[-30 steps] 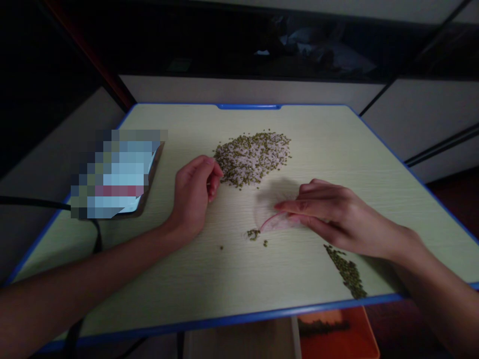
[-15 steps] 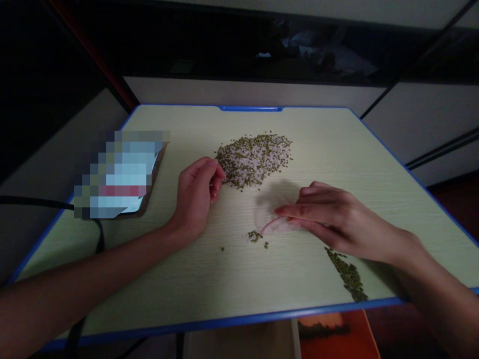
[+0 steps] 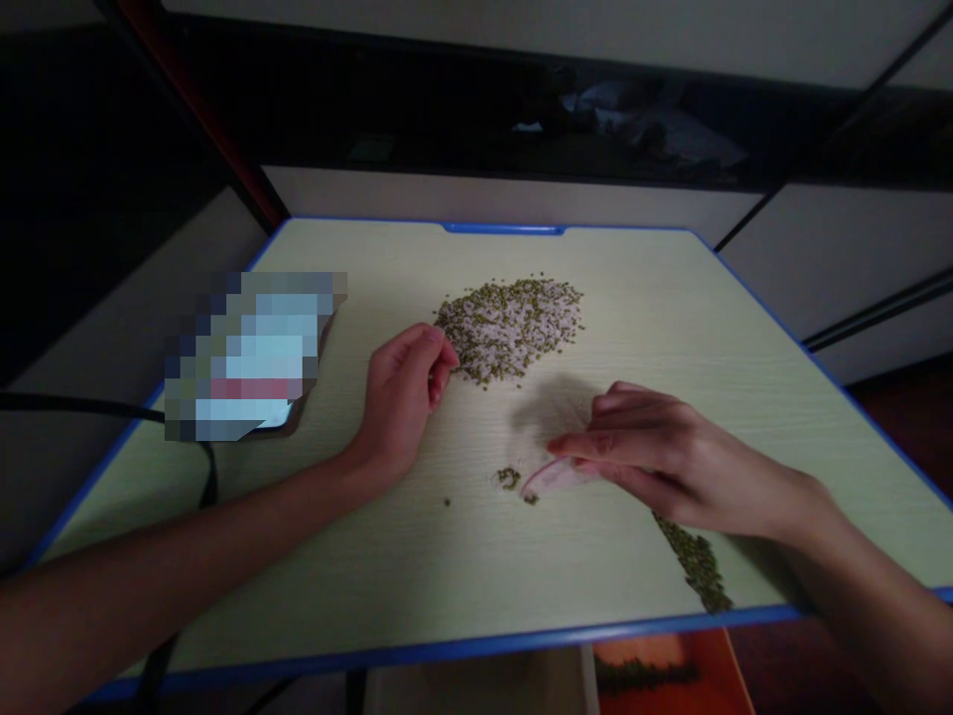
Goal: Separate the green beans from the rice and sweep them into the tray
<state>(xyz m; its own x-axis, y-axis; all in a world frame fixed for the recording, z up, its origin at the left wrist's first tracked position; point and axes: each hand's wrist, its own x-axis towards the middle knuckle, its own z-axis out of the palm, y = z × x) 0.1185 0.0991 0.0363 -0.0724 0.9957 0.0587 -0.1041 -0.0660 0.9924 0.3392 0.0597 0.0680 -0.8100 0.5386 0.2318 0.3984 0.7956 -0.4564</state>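
Note:
My left hand (image 3: 406,392) rests at the left edge of a pile of mung beans mixed with pale grains (image 3: 513,323). Its fingers are curled in, and whatever they may hold is hidden. Between thumb and fingers, my right hand (image 3: 655,447) pinches a clear plastic piece with a pink edge (image 3: 547,477). That edge is down on the table by a few loose mung beans (image 3: 508,478). Its full shape is partly hidden by the hand. A long heap of mung beans (image 3: 696,561) lies below my right wrist, close to the front edge.
The pale table (image 3: 335,566) has a blue rim. At its left lies a blurred-out device with a lit screen (image 3: 260,348), a black cable (image 3: 81,402) beside it. One bean (image 3: 447,502) lies alone. Under the front edge are a pale open box (image 3: 476,685) and an orange container (image 3: 670,675).
The plastic piece's pink edge has come down beside the small loose beans, touching or covering some of them. My left hand stays at the pile. The whole view has shifted slightly.

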